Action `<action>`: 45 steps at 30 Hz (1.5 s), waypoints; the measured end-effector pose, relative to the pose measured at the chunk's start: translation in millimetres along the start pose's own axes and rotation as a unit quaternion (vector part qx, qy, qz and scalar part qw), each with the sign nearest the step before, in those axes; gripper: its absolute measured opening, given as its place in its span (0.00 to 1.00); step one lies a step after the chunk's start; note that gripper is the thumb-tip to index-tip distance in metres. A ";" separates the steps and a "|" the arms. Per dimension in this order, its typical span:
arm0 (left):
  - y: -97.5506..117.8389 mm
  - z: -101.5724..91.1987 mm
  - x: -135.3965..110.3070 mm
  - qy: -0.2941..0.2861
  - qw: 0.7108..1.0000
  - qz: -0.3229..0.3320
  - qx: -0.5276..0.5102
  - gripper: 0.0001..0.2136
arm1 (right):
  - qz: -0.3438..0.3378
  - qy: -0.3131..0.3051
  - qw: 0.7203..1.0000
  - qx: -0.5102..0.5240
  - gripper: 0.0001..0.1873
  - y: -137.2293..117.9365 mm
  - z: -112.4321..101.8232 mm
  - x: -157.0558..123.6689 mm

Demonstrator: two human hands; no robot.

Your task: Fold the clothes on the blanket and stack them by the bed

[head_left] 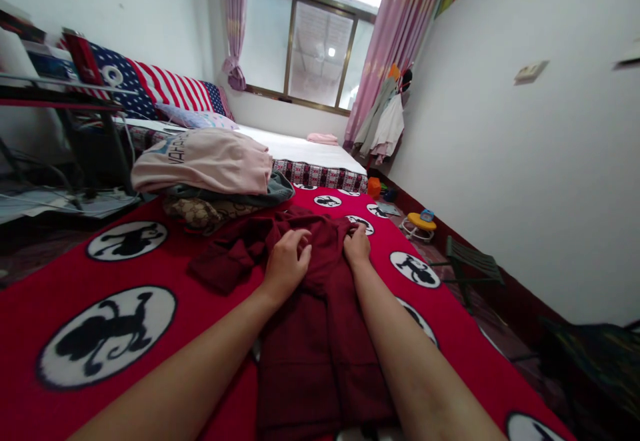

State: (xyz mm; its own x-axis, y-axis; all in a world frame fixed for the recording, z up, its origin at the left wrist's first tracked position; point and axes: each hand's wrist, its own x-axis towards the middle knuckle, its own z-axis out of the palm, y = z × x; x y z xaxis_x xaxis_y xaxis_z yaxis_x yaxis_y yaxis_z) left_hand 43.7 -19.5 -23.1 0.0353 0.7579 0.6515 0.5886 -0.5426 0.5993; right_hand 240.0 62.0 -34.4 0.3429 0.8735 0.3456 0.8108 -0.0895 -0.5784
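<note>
Garment (300,361) of dark red colour lies on the red sheet (210,334), spread in front of the person, with its lower edge toward the viewer. One sleeve (225,262) goes out to the left and is crumpled on the sheet. The right hand (357,243) is at the upper right edge of the garment and grasps the cloth there between thumb and fingers. The left hand (290,258) rests over the upper part, a little nearer to the viewer, with fingers bent; whether it pinches the cloth or only touches it, I cannot tell. Both forearms pass above the garment or just beside it.

The sheet bears white ovals with black figures. Behind the sleeve, to the left, stands a pile of clothes: a pink top (210,164) with letters lies uppermost, and brown patterned cloth (207,213) shows below. Farther back is a white bed (300,146) under the window (320,54). Near the right wall, a yellow stool (421,221) and a green stool (473,261) stand on the floor.
</note>
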 end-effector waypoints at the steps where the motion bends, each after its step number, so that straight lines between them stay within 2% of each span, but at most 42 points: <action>1: -5.1 -2.3 10.6 0.023 1.000 0.000 0.010 0.13 | 0.004 0.000 1.000 0.004 0.20 -0.7 -1.4 -1.0; 3: -14.9 -6.4 34.2 0.040 0.997 -0.009 0.062 0.17 | 0.015 -0.001 1.000 0.003 0.18 -2.6 -3.9 -2.7; 4: -19.4 -7.3 46.0 0.030 0.995 -0.021 0.098 0.19 | 0.014 -0.003 1.000 0.000 0.17 -3.6 -4.8 -3.3; 7: -30.8 -3.8 74.6 -0.066 0.979 -0.066 0.182 0.22 | 0.005 -0.008 1.000 -0.013 0.14 -5.8 -6.6 -4.7; 10: -38.4 5.2 88.4 -0.159 0.967 -0.078 0.186 0.26 | -0.006 -0.012 1.000 -0.022 0.13 -5.8 -6.7 -5.2; 12: -41.7 8.7 91.4 -0.187 0.964 -0.069 0.176 0.20 | -0.011 -0.012 1.000 -0.023 0.13 -4.6 -6.4 -5.3; 14: -44.3 6.9 92.8 -0.178 0.966 -0.076 0.174 0.13 | -0.014 -0.007 1.000 -0.015 0.14 -2.9 -6.2 -5.1; 15: -45.6 3.7 93.5 -0.154 0.969 -0.089 0.175 0.12 | -0.015 -0.003 1.000 -0.009 0.15 -2.0 -6.1 -4.9; 18: -49.5 -11.6 96.2 -0.044 0.969 -0.136 0.199 0.15 | -0.023 0.013 1.000 0.005 0.18 -0.5 -5.9 -4.0; 19: -50.5 -17.1 97.0 -0.022 0.965 -0.147 0.214 0.15 | -0.028 0.013 1.000 0.003 0.19 -0.7 -5.6 -3.8; 21: -51.1 -26.4 97.5 -0.014 0.956 -0.159 0.248 0.15 | -0.038 -0.003 0.999 -0.015 0.22 -2.0 -4.8 -3.9; 24: -47.8 -34.4 93.1 -0.061 0.940 -0.167 0.290 0.14 | -0.046 -0.067 0.994 -0.078 0.25 -5.5 -2.5 -4.8; 27: -44.7 -41.4 79.4 -0.090 0.941 -0.126 0.302 0.13 | -0.039 -0.137 0.980 -0.136 0.29 -9.0 -0.6 -5.2; 31: -52.9 -64.3 44.8 -0.023 0.951 -0.059 0.302 0.15 | -0.017 -0.188 0.968 -0.163 0.33 -13.4 -2.4 -3.0; 33: -60.9 -80.2 23.6 0.008 0.952 -0.064 0.299 0.16 | -0.010 -0.199 0.964 -0.175 0.33 -19.0 -5.7 -2.0; 35: -68.2 -94.9 4.1 0.014 0.951 -0.075 0.298 0.15 | 0.006 -0.207 0.958 -0.199 0.32 -29.2 -10.1 -3.8; 38: -73.1 -110.4 -14.2 0.018 0.943 -0.113 0.313 0.15 | 0.016 -0.194 0.952 -0.237 0.32 -49.4 -14.8 -18.0; 41: -71.9 -119.6 -17.7 0.030 0.919 -0.198 0.340 0.22 | -0.071 -0.128 0.966 -0.213 0.31 -62.2 -12.3 -45.7; 43: -70.7 -123.8 -15.6 -0.008 0.904 -0.259 0.340 0.29 | -0.146 -0.120 0.968 -0.163 0.28 -61.6 -7.6 -64.4; 45: -70.8 -126.5 -12.9 -0.068 0.895 -0.297 0.326 0.32 | -0.179 -0.142 0.968 -0.108 0.25 -55.6 -3.4 -76.9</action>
State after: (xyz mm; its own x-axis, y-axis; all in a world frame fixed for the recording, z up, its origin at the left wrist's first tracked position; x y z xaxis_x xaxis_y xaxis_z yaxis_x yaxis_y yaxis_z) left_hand -100.6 -36.7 -15.1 -0.3678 0.9037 0.2194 0.8810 0.2630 0.3933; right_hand 170.1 -1.9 -26.3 -0.0974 0.9608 0.2597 0.9443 0.1716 -0.2808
